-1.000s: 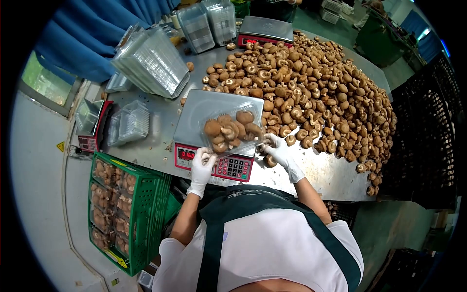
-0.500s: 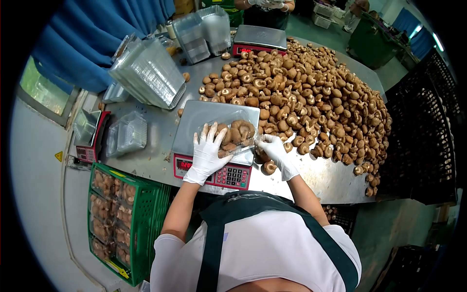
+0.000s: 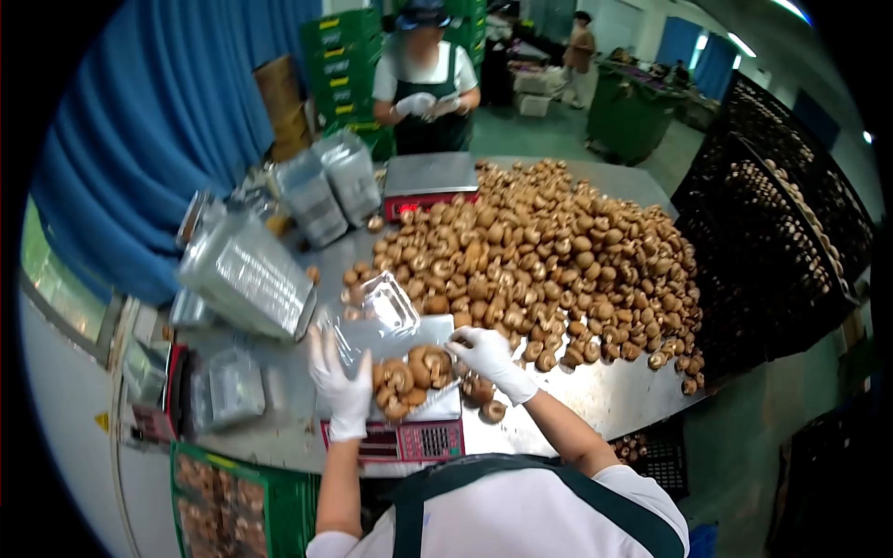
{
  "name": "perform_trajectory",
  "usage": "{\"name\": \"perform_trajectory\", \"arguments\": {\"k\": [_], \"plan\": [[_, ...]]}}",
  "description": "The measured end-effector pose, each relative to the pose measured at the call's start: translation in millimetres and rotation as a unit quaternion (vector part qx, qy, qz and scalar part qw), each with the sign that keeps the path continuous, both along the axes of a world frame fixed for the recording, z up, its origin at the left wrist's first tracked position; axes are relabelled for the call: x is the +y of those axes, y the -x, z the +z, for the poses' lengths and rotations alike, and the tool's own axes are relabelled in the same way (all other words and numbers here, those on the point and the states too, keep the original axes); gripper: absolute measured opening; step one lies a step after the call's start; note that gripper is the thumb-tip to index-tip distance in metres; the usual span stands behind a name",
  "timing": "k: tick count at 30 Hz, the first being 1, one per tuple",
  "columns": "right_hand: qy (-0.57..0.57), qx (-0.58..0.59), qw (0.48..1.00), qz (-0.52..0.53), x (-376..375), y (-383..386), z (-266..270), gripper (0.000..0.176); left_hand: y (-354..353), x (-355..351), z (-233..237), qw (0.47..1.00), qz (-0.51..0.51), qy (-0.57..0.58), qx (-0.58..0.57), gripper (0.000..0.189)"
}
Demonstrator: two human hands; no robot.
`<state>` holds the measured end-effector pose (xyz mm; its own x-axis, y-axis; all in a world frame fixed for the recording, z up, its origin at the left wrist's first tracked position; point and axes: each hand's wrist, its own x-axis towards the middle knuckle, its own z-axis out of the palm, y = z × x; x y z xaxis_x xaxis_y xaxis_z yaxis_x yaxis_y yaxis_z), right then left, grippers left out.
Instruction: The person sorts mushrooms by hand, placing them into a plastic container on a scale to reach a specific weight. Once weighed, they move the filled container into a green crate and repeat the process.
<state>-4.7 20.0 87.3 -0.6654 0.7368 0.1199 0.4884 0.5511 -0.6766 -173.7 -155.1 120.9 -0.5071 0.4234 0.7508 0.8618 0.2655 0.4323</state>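
Note:
A clear plastic clamshell box of brown mushrooms [image 3: 409,379] rests on the weighing scale [image 3: 433,441], with its clear lid [image 3: 394,305] raised behind it. At the left of the box and lid is my left hand [image 3: 342,383], in a white glove, its fingers stretched up and the thumb apart; motion blurs it a little. My right hand [image 3: 493,361], gloved too, has its fingers pinched together at the box's back right corner. Two loose mushrooms [image 3: 493,410] lie on the metal table just right of the scale.
A large mushroom heap [image 3: 558,260] covers the back and right of the table. Stacked clear boxes [image 3: 246,274] stand at the left. Across the table, a person [image 3: 430,84] is behind a second scale [image 3: 432,177]. A green crate [image 3: 244,502] holds packed boxes at lower left.
The lid, lying over the mushrooms before, now stands raised behind them. My left hand has moved from on top of the box to its left side. The view has tipped upward.

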Motion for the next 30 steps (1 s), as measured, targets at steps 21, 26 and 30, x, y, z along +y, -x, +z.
{"name": "perform_trajectory", "arguments": {"k": [21, 26, 30], "plan": [[-0.094, -0.333, 0.863, 0.367, 22, 95, 12, 0.024, -26, 15, -49, 0.952, -0.151, 0.264, 0.019, 0.08], [-0.071, -0.233, 0.923, 0.298, 22, 69, 36, 0.035, -24, 14, -52, 0.957, -0.157, 0.241, 0.035, 0.078], [-0.048, -0.072, 0.973, 0.215, 26, 52, 27, 0.04, -25, 14, -48, 0.953, -0.162, 0.249, 0.054, 0.072]]}}
